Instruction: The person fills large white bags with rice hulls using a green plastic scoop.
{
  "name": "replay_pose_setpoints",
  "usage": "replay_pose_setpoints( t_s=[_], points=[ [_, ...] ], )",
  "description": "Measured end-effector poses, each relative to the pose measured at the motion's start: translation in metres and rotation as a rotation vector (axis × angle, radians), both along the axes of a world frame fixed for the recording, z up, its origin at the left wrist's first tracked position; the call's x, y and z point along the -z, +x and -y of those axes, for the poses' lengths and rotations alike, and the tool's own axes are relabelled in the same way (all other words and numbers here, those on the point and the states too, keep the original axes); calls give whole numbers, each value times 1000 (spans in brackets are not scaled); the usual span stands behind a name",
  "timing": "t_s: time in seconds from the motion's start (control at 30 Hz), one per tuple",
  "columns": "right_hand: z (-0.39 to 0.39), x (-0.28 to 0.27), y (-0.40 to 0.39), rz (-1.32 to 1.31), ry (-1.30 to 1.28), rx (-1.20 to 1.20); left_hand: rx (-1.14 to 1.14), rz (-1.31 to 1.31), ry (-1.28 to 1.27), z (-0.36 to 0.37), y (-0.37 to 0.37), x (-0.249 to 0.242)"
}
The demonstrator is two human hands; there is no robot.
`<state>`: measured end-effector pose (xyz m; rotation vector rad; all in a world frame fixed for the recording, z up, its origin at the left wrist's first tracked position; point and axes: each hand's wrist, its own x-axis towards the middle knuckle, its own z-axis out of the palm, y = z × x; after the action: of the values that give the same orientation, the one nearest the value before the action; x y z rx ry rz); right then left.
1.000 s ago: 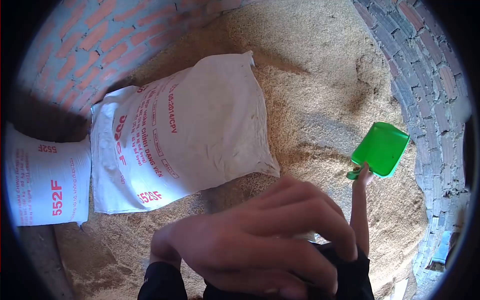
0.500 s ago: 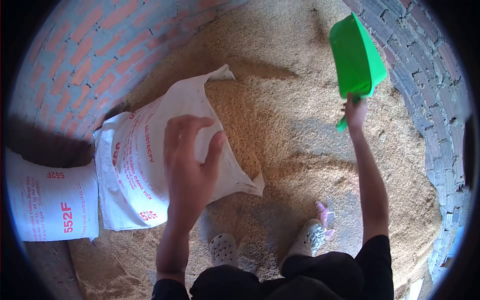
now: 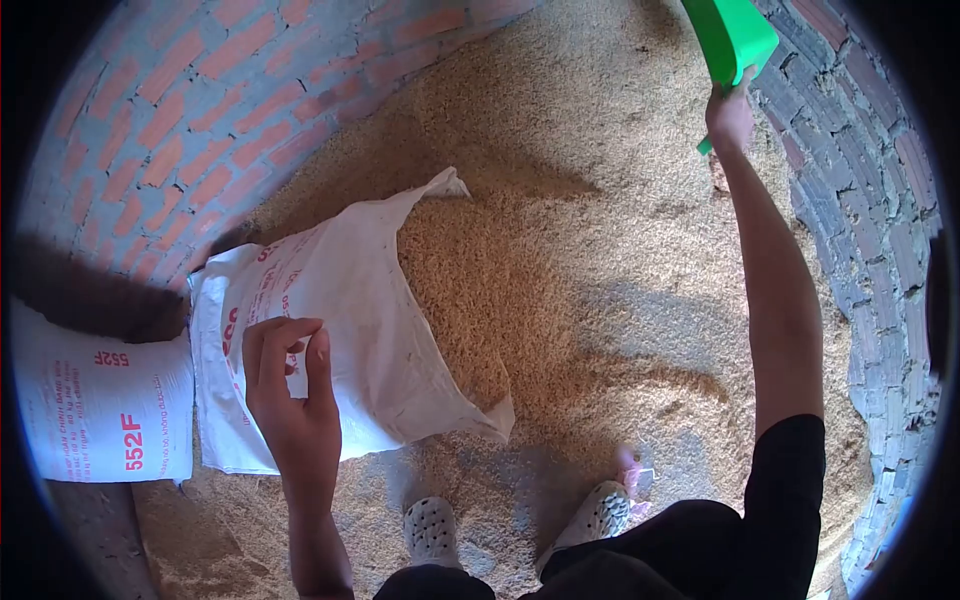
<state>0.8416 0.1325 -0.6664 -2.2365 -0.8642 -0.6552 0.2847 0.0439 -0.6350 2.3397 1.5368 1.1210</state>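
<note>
The fingers of the right hand (image 3: 730, 118) are closed around the handle (image 3: 704, 146) of a green scoop (image 3: 735, 40), which is at the upper right, partly cut by the edge of the view. The fingers of the left hand (image 3: 290, 395) are bent toward the thumb, with a gap inside the curve; I cannot tell if the tips touch, and no thing is seen in them. This hand appears in front of a white sack (image 3: 370, 300) with red print, but contact is not clear. The sack lies on its side, its wide mouth facing right, with loose husks (image 3: 560, 250) in the opening and spread over the floor. Just beside its left end is another sack (image 3: 100, 410), marked 552F. Below are two pale shoes (image 3: 432, 530) with holes. Farther out, a left brick wall (image 3: 220, 120) and a right brick wall (image 3: 865, 220) stand around the husks.
</note>
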Motion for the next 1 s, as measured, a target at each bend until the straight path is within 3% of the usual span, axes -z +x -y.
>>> replay_pose_setpoints(
  t_s=[0.17,0.27,0.33,0.4,0.47,0.53,0.6,0.67,0.77,0.93,1.0],
  points=[
    [-37,-6,24,-105,66,100,-85,-79,-101,0,-16,-11],
    [-52,27,66,-131,-138,93,-122,-157,-77,1,-26,-19],
    [-47,46,76,-363,-281,-271,-211,-148,-147,4,-26,-25],
    [-27,65,57,-245,-389,-282,-177,-144,-119,2,-23,-19],
    [-15,93,43,-491,-319,-508,-73,-176,-54,-1,-16,-17],
    [6,102,9,-486,-559,-535,37,-206,-58,-1,-1,-18],
    [22,137,-13,-625,-607,-593,136,-220,-93,-2,15,-23],
    [49,162,-28,-302,-522,-836,215,-265,-58,-10,29,-25],
    [93,121,-73,-380,-709,-813,343,-347,-23,-31,49,-23],
    [147,123,-79,-405,-793,-832,371,-381,48,-61,74,-14],
    [175,128,-82,-586,-772,-742,410,-364,83,-64,82,-13]
  ],
)
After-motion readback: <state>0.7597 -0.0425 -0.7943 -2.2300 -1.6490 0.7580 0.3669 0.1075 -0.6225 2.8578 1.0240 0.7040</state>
